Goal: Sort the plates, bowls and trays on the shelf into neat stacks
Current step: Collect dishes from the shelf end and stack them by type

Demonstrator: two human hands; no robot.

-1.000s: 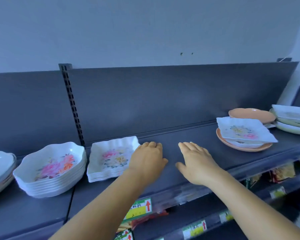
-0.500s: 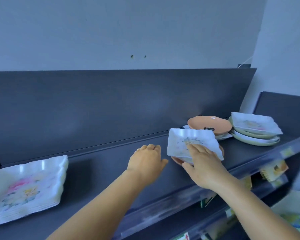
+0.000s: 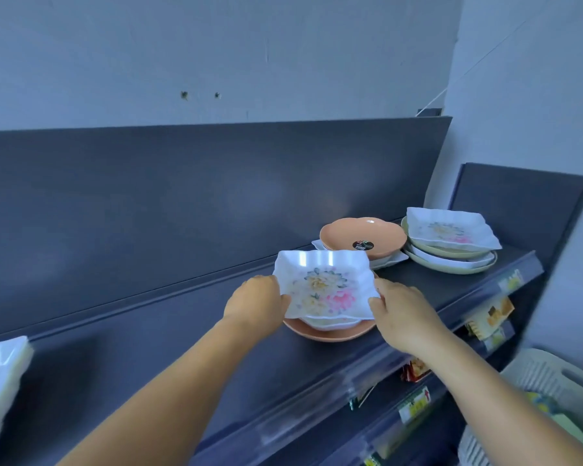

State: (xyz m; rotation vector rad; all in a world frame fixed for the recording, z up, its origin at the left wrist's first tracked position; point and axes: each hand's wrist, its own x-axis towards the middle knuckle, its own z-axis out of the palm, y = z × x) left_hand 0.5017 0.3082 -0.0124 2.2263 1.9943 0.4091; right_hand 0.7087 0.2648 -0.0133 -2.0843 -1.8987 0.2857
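A white square floral plate (image 3: 323, 288) sits on a white bowl (image 3: 327, 323), which rests on an orange plate (image 3: 327, 334) on the dark shelf (image 3: 169, 331). My left hand (image 3: 254, 302) grips the floral plate's left edge. My right hand (image 3: 403, 311) grips its right edge. Behind stands an orange flower-shaped bowl (image 3: 362, 235) on a white plate (image 3: 391, 258). Farther right, another white square floral plate (image 3: 450, 230) tops a pile of pale green and white plates (image 3: 451, 264).
A stack of white square plates (image 3: 0, 378) shows at the left frame edge. Lower shelves carry price tags (image 3: 414, 403) and packets (image 3: 492, 314). A pale plastic basket (image 3: 552, 398) stands at the lower right. The shelf's back panel (image 3: 182, 196) rises behind.
The view has swung right. My left hand came over to the floral plate's left edge, and my right hand shifted to its right edge, so both hands now hold it.
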